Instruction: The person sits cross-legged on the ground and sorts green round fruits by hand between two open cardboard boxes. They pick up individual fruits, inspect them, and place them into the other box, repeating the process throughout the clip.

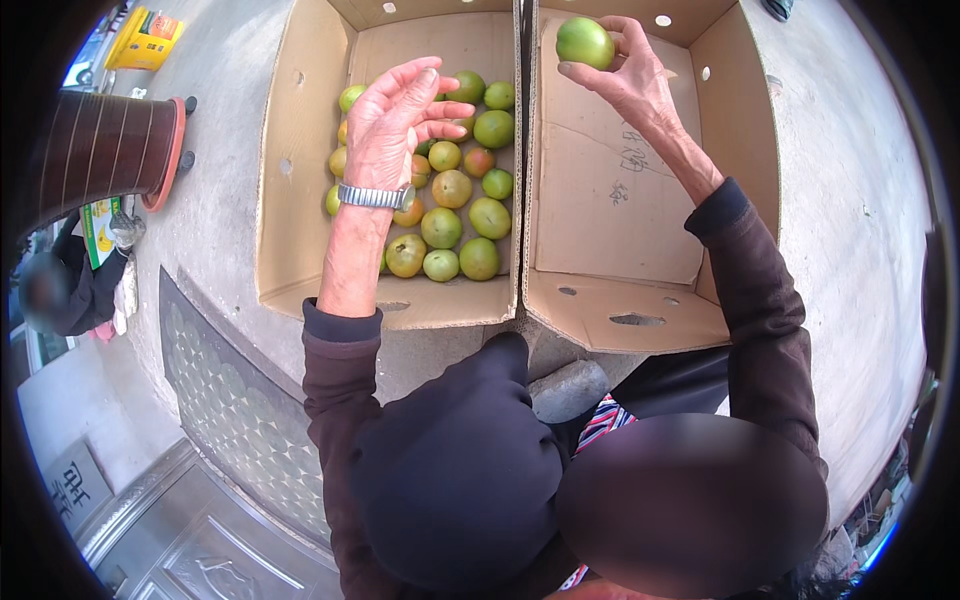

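Two open cardboard boxes stand side by side before me. Many green and reddish tomatoes (441, 228) lie in rows on the bottom of the left cardboard box (300, 217). Over them hovers my left hand (397, 120), palm turned to the right, fingers apart and holding nothing; a metal-band wristwatch (375, 196) is on that wrist. My right hand (626, 71) grips one large green tomato (585, 43) between thumb and fingers, above the far left part of the right cardboard box (735, 150). A flat cardboard sheet (585, 217) with handwriting covers that box's bottom, and no tomatoes show there.
My knees and a grey stone (568, 390) are just below the boxes. A dark patterned mat (232, 390) lies at lower left, by a metal door (217, 547). Farther left are a large brown pot (105, 154), a yellow bucket (146, 39) and a person (82, 285).
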`<state>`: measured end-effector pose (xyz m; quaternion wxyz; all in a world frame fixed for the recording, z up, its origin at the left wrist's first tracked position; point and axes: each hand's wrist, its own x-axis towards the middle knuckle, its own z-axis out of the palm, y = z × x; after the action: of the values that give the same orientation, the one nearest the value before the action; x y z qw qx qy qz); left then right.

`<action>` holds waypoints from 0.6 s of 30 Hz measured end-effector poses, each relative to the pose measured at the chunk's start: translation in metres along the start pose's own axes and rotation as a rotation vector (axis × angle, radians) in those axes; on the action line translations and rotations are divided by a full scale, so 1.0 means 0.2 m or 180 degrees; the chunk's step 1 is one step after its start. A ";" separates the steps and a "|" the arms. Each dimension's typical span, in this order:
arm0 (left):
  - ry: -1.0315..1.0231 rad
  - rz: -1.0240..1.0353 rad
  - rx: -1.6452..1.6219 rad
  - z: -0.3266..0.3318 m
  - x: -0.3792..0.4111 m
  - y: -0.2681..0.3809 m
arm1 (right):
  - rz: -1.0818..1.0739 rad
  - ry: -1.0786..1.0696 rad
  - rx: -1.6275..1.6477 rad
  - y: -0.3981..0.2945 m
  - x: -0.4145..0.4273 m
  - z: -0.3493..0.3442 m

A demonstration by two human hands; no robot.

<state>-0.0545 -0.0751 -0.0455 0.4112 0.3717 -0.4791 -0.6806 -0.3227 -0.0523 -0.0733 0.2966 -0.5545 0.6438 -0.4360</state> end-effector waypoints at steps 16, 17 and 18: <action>0.0637 0.0022 0.0308 -0.24 0.60 -0.03 | -0.0604 -0.0102 -0.0709 -0.21 -0.49 -0.25; 0.0592 -0.0082 0.0579 -0.25 0.65 -0.08 | -0.0478 -0.0146 -0.0674 -0.16 -0.51 -0.24; 0.0501 -0.0187 0.0810 -0.21 0.72 -0.15 | -0.0331 -0.0164 -0.0692 -0.10 -0.52 -0.24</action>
<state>-0.0792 -0.2155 -0.1015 0.3769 0.4868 -0.5167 -0.5950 -0.3343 0.0592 -0.0444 0.2281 -0.6270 0.6498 -0.3641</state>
